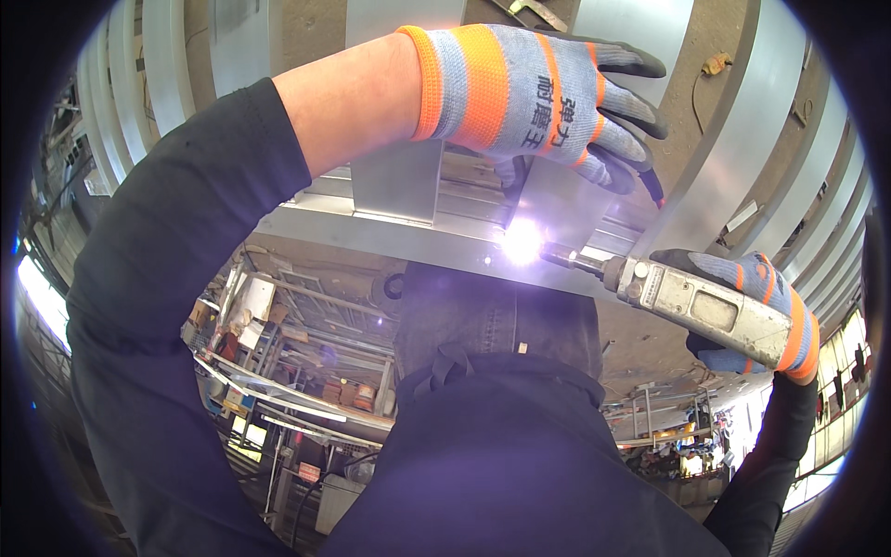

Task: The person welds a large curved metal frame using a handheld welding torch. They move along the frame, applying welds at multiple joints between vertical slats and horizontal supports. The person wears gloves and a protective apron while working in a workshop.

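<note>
My right hand [778, 295], in a grey and orange work glove, is closed around a handheld welding torch [664, 287] with a worn, pale metal body. Its nozzle points left at a glaring white-violet weld spot [522, 241], where a flat metal slat [563, 200] meets a long metal rail [371, 239]. The glare hides the nozzle's very tip and the joint. Above the spot, my left hand [575, 107] in a matching glove spreads its dark-coated fingers over the slat. Whether the palm presses on the metal cannot be seen.
More flat metal slats [246, 46] run in parallel to the left, and others [766, 121] to the right. Metal frames and shelving [306, 399] with mixed items stand at the lower left. A cluttered rack [677, 432] is at the lower right.
</note>
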`<action>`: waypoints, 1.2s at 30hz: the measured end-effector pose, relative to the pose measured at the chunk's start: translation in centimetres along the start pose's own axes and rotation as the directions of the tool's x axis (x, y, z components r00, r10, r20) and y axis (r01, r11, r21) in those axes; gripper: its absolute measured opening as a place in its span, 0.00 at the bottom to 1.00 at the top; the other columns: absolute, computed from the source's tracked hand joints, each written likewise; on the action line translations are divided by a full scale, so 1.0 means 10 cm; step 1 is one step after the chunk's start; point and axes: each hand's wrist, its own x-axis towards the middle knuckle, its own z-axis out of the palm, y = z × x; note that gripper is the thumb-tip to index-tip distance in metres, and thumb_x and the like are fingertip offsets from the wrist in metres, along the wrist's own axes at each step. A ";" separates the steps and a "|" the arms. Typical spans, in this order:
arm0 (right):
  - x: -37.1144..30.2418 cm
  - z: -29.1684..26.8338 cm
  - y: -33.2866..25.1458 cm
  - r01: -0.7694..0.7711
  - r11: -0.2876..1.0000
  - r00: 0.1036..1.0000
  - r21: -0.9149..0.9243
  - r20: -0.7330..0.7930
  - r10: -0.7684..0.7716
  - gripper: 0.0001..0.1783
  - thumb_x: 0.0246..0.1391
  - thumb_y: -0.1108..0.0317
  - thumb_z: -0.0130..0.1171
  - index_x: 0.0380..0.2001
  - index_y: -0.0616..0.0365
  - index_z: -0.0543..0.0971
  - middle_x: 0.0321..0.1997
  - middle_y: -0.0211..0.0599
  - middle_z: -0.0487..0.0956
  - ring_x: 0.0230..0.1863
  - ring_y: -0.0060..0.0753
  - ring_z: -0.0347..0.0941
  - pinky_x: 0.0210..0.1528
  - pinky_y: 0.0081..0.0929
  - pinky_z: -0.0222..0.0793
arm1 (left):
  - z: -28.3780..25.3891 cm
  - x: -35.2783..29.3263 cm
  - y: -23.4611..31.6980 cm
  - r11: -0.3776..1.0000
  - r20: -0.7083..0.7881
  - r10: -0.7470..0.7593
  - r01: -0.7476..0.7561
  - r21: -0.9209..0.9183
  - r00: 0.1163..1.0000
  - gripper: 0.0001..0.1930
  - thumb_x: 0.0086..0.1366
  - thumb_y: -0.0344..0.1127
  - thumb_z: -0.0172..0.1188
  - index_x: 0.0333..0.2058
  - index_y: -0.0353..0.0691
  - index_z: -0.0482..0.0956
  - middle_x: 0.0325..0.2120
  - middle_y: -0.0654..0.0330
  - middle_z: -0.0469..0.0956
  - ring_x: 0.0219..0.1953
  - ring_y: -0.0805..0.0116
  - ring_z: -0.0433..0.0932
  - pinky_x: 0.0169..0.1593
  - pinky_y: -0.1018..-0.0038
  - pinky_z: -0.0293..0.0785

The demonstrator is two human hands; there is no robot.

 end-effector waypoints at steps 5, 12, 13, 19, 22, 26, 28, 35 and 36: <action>0.01 -0.02 0.01 -0.001 1.000 1.000 -0.002 0.005 0.001 0.44 0.59 0.71 0.80 0.79 0.61 0.79 0.38 0.28 0.88 0.33 0.22 0.85 0.38 0.28 0.80 | 0.07 0.09 -0.03 1.000 0.012 0.007 -0.007 0.020 1.000 0.43 0.62 0.60 0.85 0.75 0.62 0.83 0.81 0.66 0.77 0.88 0.54 0.68 0.94 0.38 0.51; 0.03 -0.03 -0.09 -0.213 0.959 0.977 0.185 0.040 0.209 0.40 0.64 0.77 0.72 0.80 0.56 0.81 0.33 0.20 0.84 0.27 0.13 0.77 0.29 0.23 0.70 | 0.18 0.12 -0.06 1.000 0.038 -0.009 0.008 0.021 0.999 0.41 0.64 0.56 0.84 0.75 0.61 0.84 0.82 0.66 0.77 0.88 0.54 0.67 0.94 0.41 0.51; 0.02 -0.04 -0.11 -0.239 0.945 0.971 0.224 0.048 0.234 0.39 0.65 0.77 0.71 0.80 0.55 0.81 0.32 0.19 0.83 0.27 0.13 0.76 0.29 0.22 0.69 | 0.18 0.12 -0.06 1.000 0.042 -0.011 0.011 0.017 0.999 0.41 0.64 0.55 0.84 0.75 0.60 0.84 0.82 0.66 0.77 0.88 0.54 0.68 0.94 0.41 0.52; 0.02 -0.03 -0.10 -0.178 0.973 0.984 0.149 0.028 0.176 0.37 0.68 0.77 0.69 0.80 0.55 0.81 0.31 0.17 0.82 0.27 0.12 0.74 0.28 0.22 0.68 | 0.09 0.06 0.00 0.999 0.054 -0.043 0.044 -0.006 0.998 0.37 0.66 0.48 0.81 0.75 0.58 0.84 0.81 0.65 0.77 0.86 0.54 0.69 0.93 0.44 0.56; -0.01 -0.06 -0.08 -0.181 0.980 0.983 0.088 0.046 0.177 0.36 0.69 0.76 0.70 0.80 0.54 0.81 0.31 0.16 0.82 0.27 0.12 0.73 0.28 0.22 0.67 | 0.04 0.02 0.05 0.997 0.061 -0.067 0.069 -0.025 0.996 0.36 0.68 0.44 0.79 0.74 0.57 0.84 0.81 0.64 0.77 0.86 0.54 0.70 0.92 0.45 0.58; -0.01 -0.01 -0.01 -0.084 0.995 0.996 0.044 0.004 0.084 0.34 0.73 0.74 0.70 0.80 0.54 0.81 0.31 0.17 0.82 0.27 0.12 0.72 0.28 0.22 0.65 | 0.02 0.00 0.04 0.993 0.037 -0.098 0.100 -0.055 0.994 0.34 0.69 0.39 0.77 0.74 0.55 0.85 0.81 0.63 0.78 0.85 0.54 0.71 0.91 0.46 0.60; -0.04 0.00 0.00 -0.174 0.975 0.984 0.141 0.004 0.176 0.33 0.74 0.72 0.70 0.79 0.54 0.82 0.31 0.17 0.82 0.26 0.12 0.72 0.28 0.22 0.65 | 0.01 -0.01 0.01 0.985 -0.049 -0.080 0.072 -0.159 0.996 0.29 0.73 0.40 0.73 0.71 0.49 0.86 0.78 0.56 0.80 0.83 0.49 0.74 0.90 0.44 0.62; -0.11 -0.05 0.00 -0.122 0.992 0.992 0.020 -0.033 0.122 0.33 0.71 0.70 0.71 0.77 0.55 0.83 0.32 0.20 0.85 0.26 0.13 0.77 0.28 0.22 0.69 | 0.12 -0.07 -0.05 0.935 -0.219 -0.103 0.019 -0.354 0.970 0.27 0.81 0.44 0.66 0.72 0.40 0.83 0.78 0.45 0.80 0.83 0.43 0.73 0.93 0.40 0.54; -0.12 -0.06 0.01 -0.094 0.995 0.995 -0.017 -0.038 0.093 0.33 0.70 0.70 0.71 0.77 0.56 0.83 0.33 0.21 0.86 0.27 0.13 0.79 0.29 0.22 0.70 | 0.15 -0.08 -0.05 0.927 -0.242 -0.119 0.021 -0.374 0.963 0.27 0.81 0.44 0.66 0.72 0.40 0.82 0.78 0.46 0.80 0.84 0.44 0.73 0.93 0.41 0.54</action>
